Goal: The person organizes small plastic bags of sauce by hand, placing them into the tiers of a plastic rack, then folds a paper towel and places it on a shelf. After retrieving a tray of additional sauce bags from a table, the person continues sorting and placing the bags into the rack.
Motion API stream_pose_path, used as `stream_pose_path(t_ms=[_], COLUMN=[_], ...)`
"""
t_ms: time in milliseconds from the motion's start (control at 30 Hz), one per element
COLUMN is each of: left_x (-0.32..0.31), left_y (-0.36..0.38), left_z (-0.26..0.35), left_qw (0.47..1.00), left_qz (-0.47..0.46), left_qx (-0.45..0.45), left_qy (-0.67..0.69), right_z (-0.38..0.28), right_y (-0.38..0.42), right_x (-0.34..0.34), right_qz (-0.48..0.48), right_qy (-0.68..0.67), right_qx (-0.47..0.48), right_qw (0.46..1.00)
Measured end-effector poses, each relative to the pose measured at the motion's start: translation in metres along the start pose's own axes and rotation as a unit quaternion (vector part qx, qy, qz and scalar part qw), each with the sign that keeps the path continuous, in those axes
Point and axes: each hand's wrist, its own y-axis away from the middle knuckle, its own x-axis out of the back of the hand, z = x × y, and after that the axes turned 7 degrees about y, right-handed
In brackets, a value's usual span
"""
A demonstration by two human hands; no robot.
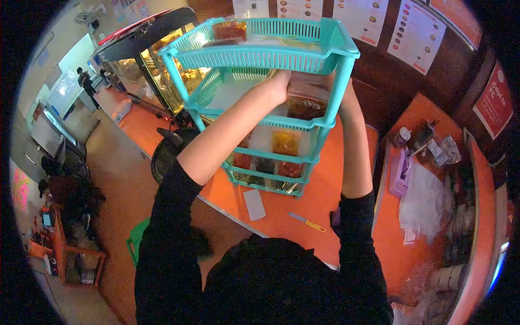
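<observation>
Here, packet (306, 97) between both hands, inside teal rack (260, 51)

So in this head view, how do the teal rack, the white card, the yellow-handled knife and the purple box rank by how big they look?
1. Teal rack, by far the largest.
2. Purple box.
3. White card and knife look much alike: the card is wider, the knife longer and thinner. I would not rank them.

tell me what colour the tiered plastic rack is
Turquoise; the rack shows best in the head view.
</observation>
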Motion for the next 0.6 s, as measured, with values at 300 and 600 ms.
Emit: stream_pose_path(t_ms=[300, 600], left_x=[-0.005, -0.012], left_y=[0.038, 0.027], left_z=[0.003, -0.019], left_qw=[0.998, 0.993], left_qz=[0.05, 0.002], left_qx=[-0.022, -0.005], left_qy=[-0.015, 0.118], right_z=[-0.066, -0.014], right_y=[0.03, 0.008], right_x=[0.037, 0.043], right_qz=[-0.015, -0.13], right_qy=[-0.103, 0.101], right_qx=[-0.122, 0.014], right_qw=[0.987, 0.986])
